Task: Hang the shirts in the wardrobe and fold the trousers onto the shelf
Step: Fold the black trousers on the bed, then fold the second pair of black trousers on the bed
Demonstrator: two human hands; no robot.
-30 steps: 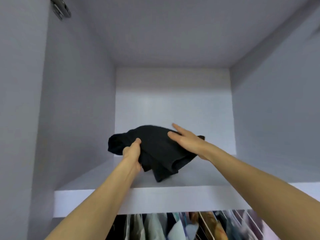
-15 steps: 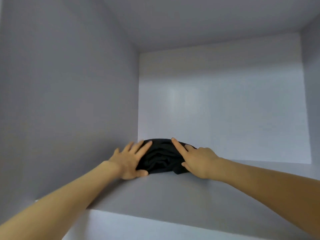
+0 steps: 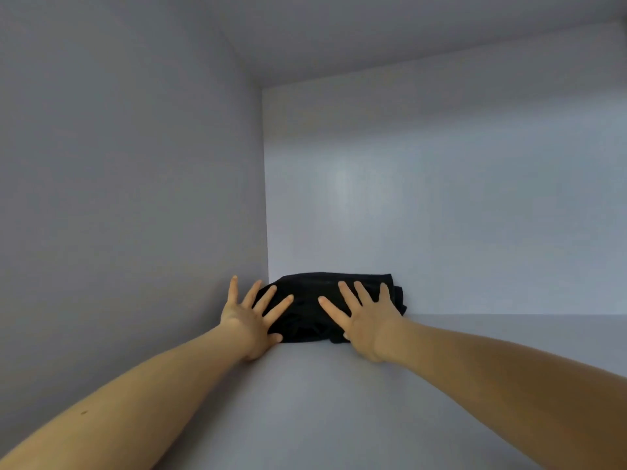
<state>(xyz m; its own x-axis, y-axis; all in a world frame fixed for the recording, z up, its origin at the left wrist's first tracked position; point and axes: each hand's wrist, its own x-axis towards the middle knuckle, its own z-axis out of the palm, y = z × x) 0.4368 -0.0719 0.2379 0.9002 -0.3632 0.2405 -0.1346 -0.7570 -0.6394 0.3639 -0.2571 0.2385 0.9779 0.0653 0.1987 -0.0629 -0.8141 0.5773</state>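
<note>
A folded black pair of trousers (image 3: 314,300) lies on the white wardrobe shelf (image 3: 339,401), pushed into the back left corner against the rear wall. My left hand (image 3: 249,320) rests flat on the bundle's left end with its fingers spread and straight. My right hand (image 3: 364,318) presses on the right part of the bundle, fingers also spread and straight. Both forearms reach in from the bottom of the view. The front edge of the trousers is partly hidden behind my hands.
The shelf compartment is bounded by a left side wall (image 3: 135,198), a rear wall (image 3: 441,198) and a top panel (image 3: 373,35). Bare shelf stretches to the right of the trousers. No hanging clothes show in this view.
The trousers went from held above the shelf edge to lying in the back left corner. Both hands let go and now lie flat with fingers spread. The view moved closer into the shelf.
</note>
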